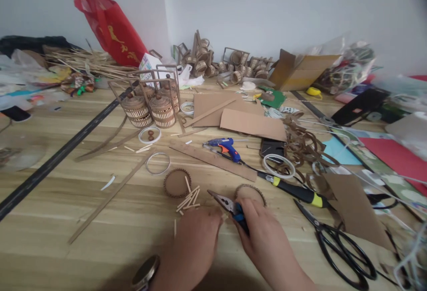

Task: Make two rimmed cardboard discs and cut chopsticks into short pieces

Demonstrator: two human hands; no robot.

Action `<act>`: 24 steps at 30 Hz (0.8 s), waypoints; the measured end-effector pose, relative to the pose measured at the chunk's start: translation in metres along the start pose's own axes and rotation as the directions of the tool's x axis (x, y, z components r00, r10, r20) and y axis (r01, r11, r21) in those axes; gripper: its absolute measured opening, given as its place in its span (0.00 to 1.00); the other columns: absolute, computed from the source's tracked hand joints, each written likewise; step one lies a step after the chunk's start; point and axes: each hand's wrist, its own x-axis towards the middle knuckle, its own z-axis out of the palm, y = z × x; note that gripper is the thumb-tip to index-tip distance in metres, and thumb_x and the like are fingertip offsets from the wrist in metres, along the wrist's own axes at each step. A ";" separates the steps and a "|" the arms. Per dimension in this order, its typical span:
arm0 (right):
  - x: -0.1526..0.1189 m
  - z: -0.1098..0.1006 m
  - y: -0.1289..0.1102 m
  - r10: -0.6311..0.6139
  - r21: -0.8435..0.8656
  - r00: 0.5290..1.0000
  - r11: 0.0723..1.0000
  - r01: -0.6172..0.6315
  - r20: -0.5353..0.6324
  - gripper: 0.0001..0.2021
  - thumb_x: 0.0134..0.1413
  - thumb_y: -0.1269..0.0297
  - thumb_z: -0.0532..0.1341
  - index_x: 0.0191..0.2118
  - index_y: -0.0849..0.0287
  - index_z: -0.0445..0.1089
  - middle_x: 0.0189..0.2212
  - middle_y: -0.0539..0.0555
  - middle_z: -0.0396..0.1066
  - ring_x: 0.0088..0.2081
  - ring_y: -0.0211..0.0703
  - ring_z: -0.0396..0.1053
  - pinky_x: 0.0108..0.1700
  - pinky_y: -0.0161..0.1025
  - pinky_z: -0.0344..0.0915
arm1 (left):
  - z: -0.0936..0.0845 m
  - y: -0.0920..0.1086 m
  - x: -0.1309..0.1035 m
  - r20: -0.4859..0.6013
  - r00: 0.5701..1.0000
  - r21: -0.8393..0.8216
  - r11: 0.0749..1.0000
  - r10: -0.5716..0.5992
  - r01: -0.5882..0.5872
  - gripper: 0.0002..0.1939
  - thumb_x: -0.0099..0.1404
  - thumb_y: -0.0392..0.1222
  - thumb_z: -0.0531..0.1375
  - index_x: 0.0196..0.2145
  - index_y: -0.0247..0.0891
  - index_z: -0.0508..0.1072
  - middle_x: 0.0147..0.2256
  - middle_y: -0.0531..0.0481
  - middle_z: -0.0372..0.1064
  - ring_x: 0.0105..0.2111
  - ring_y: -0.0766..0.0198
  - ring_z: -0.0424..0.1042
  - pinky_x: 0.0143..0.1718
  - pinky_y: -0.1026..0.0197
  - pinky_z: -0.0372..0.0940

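My right hand (265, 233) is wrapped round the blue handles of needle-nose pliers (225, 201), whose jaws point to the upper left. Close beside it, my left hand (196, 244) is closed with its fingers turned down; whatever it pinches is hidden. Several short pale wooden sticks (191, 200) lie loose just beyond the left hand. A round brown disc with a ridged rim (177, 183) lies flat behind those sticks. Another such disc (250, 192) sits behind the right hand, which partly covers it.
Black-handled scissors (336, 242) lie at right, beside a black-and-yellow tool (296, 192). A blue glue gun (227, 147) rests mid-table. Small lidded slatted buckets (163, 111) stand at back left. Brown strips (300, 144), cardboard (251, 123) and a white ring (279, 166) clutter the right.
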 end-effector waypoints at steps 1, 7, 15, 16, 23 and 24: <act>0.001 0.004 -0.001 0.024 -0.018 1.000 1.000 -0.024 -0.009 0.07 0.53 0.71 0.57 0.40 0.58 0.65 0.32 0.58 0.74 0.32 0.55 0.73 0.32 0.45 0.67 | 0.000 0.002 0.001 0.020 0.999 0.060 0.998 -0.033 0.032 0.20 0.68 0.30 0.45 0.45 0.33 0.75 0.43 0.34 0.75 0.44 0.45 0.74 0.45 0.48 0.63; 0.014 -0.016 0.009 0.195 0.357 0.973 0.906 -0.228 0.126 0.04 0.58 0.66 0.52 0.36 0.55 0.62 0.31 0.56 0.73 0.32 0.48 0.72 0.33 0.41 0.68 | 0.001 -0.018 0.008 -0.006 1.000 -0.162 0.987 -0.004 0.003 0.16 0.71 0.40 0.46 0.37 0.35 0.73 0.36 0.40 0.76 0.38 0.52 0.74 0.38 0.55 0.63; 0.014 -0.049 0.006 0.006 0.512 0.944 0.839 -0.184 0.329 0.06 0.56 0.72 0.52 0.35 0.55 0.62 0.30 0.52 0.71 0.31 0.42 0.70 0.33 0.35 0.64 | 0.011 -0.029 0.022 0.165 0.980 -0.824 0.561 0.109 0.076 0.24 0.63 0.62 0.52 0.35 0.35 0.71 0.26 0.49 0.74 0.27 0.62 0.71 0.30 0.63 0.57; 0.013 -0.047 0.004 -0.011 0.490 0.940 0.856 -0.168 0.341 0.08 0.53 0.75 0.52 0.35 0.55 0.62 0.30 0.52 0.71 0.32 0.43 0.70 0.33 0.36 0.64 | 0.013 -0.026 0.023 0.178 0.976 -0.833 0.547 0.125 0.082 0.24 0.61 0.62 0.54 0.34 0.35 0.71 0.26 0.48 0.74 0.27 0.62 0.71 0.29 0.63 0.56; 0.019 -0.048 0.007 -0.085 0.448 0.925 0.889 -0.097 0.370 0.12 0.46 0.81 0.54 0.34 0.56 0.63 0.35 0.53 0.67 0.37 0.45 0.69 0.36 0.37 0.64 | 0.024 -0.026 0.024 0.268 0.950 -0.845 0.512 0.162 0.151 0.18 0.56 0.55 0.60 0.29 0.36 0.70 0.22 0.51 0.72 0.25 0.63 0.70 0.28 0.63 0.56; 0.021 -0.049 0.008 -0.099 0.469 0.925 0.879 -0.092 0.366 0.12 0.47 0.80 0.55 0.34 0.56 0.63 0.35 0.53 0.67 0.38 0.45 0.68 0.38 0.38 0.65 | 0.025 -0.026 0.024 0.275 0.945 -0.857 0.491 0.178 0.157 0.18 0.56 0.56 0.61 0.29 0.35 0.69 0.23 0.51 0.72 0.25 0.63 0.70 0.29 0.63 0.56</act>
